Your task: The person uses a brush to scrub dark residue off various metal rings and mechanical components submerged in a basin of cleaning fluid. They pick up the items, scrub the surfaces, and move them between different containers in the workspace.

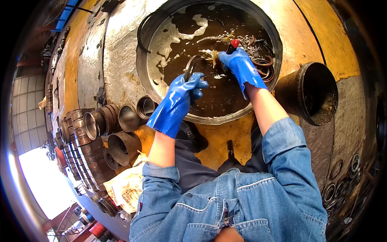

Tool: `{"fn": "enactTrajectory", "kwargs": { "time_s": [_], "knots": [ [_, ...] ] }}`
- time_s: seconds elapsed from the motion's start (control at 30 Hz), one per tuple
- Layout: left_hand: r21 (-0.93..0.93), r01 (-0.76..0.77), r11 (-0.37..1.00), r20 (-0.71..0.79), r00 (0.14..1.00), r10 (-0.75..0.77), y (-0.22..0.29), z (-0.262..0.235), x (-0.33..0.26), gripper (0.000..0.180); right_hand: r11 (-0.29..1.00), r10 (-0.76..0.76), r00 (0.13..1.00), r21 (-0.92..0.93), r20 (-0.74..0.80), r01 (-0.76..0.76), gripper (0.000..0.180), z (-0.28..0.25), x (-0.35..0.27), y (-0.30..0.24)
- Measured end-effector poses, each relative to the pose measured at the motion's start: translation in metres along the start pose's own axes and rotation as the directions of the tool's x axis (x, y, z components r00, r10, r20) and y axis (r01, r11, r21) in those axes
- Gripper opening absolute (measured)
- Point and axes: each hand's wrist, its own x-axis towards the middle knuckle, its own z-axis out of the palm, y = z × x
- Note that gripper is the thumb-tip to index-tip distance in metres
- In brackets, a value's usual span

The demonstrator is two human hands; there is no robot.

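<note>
My left hand (pixel 184 94), in a blue rubber glove, grips a dark metal ring (pixel 192 64) standing on edge above the liquid. In my right hand (pixel 240 64), gloved the same way, is a brush with a red-tipped black handle (pixel 232 46). Its pale bristles (pixel 214 58) point left toward the ring, with a small gap between them. Both hands are over a large round tub (pixel 142 78) of dark brown, foamy liquid. Several rings (pixel 264 66) lie in the tub by its right wall, partly under the liquid.
A dark open-ended metal cylinder (pixel 318 94) lies right of the tub. Several metal sleeves (pixel 128 117) and stacked rings (pixel 82 133) stand at the left, near a crumpled sack (pixel 127 185). More rings (pixel 336 189) lie at the lower right. A black hoop (pixel 142 32) leans on the tub's left rim.
</note>
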Motion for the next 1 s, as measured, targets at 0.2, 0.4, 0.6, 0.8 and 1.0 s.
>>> {"fn": "enactTrajectory", "kwargs": {
  "time_s": [0.2, 0.4, 0.6, 0.8, 1.0],
  "knots": [
    [-0.096, -0.145, 0.985, 0.076, 0.985, 0.152, -0.006, 0.028, 0.013, 0.035, 0.959, -0.092, 0.972, 0.242, -0.219, 0.145, 0.045, -0.017, -0.013, -0.006],
    [-0.25, -0.135, 0.959, 0.052, 0.987, 0.153, -0.03, 0.006, 0.022, 0.044, 0.996, -0.042, 0.987, 0.069, -0.157, 0.054, 0.038, -0.034, -0.015, -0.004],
    [-0.134, -0.137, 0.981, -0.181, 0.977, 0.111, -0.036, -0.036, 0.011, 0.041, 0.877, -0.308, 0.926, 0.442, 0.219, 0.188, 0.033, -0.025, -0.023, -0.022],
    [-0.068, -0.294, 0.953, -0.245, 0.931, 0.27, -0.035, -0.036, 0.004, 0.036, 0.92, -0.316, 0.805, -0.045, 0.502, 0.389, 0.031, 0.029, -0.056, -0.079],
    [-0.021, -0.168, 0.985, -0.226, 0.961, 0.159, -0.031, -0.041, 0.001, 0.035, 0.956, -0.275, 0.917, 0.185, 0.29, 0.228, 0.031, 0.036, -0.002, -0.043]
  ]
}}
